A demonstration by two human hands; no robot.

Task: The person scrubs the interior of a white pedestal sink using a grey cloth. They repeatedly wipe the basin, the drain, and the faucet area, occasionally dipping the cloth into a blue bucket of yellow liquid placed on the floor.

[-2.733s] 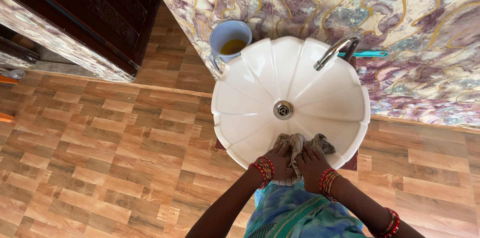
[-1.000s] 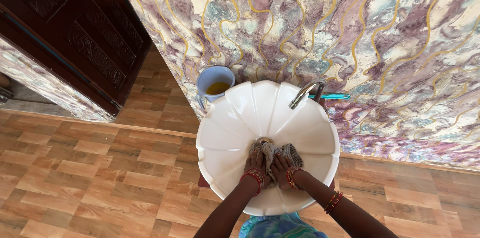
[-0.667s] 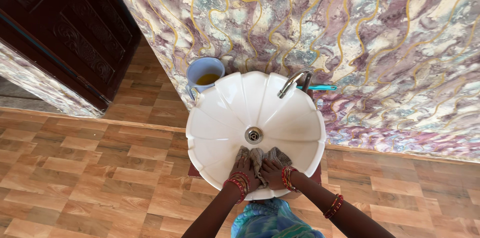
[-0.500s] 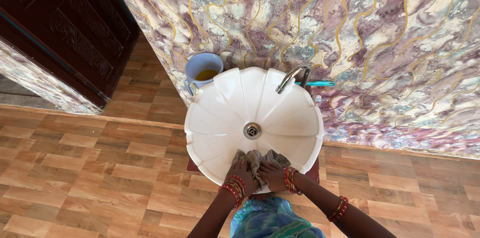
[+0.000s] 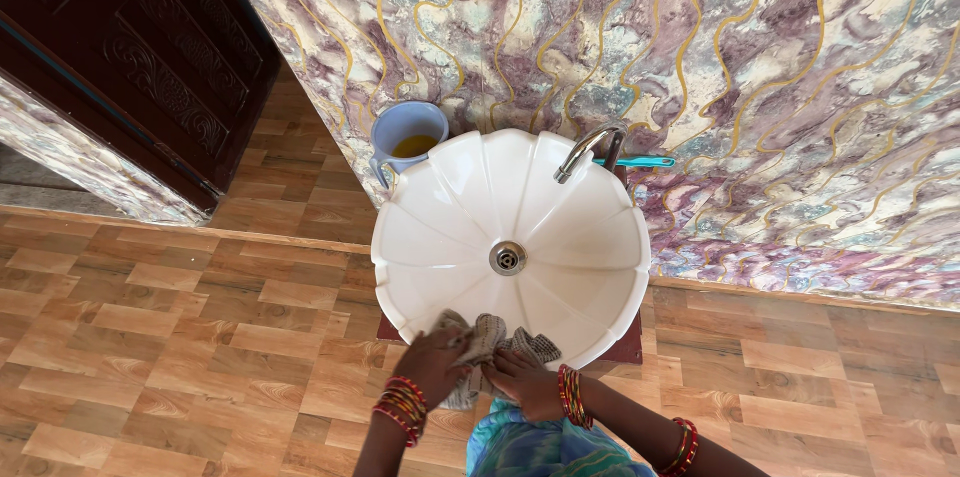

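Head view: both hands wring cloth over basin rim

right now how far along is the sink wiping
Looks done: the upper bowl of the white basin around the drain shows no visible dirt. In hand: left hand and right hand press the cloth on the near rim. Left: probably the side rims and the tap.
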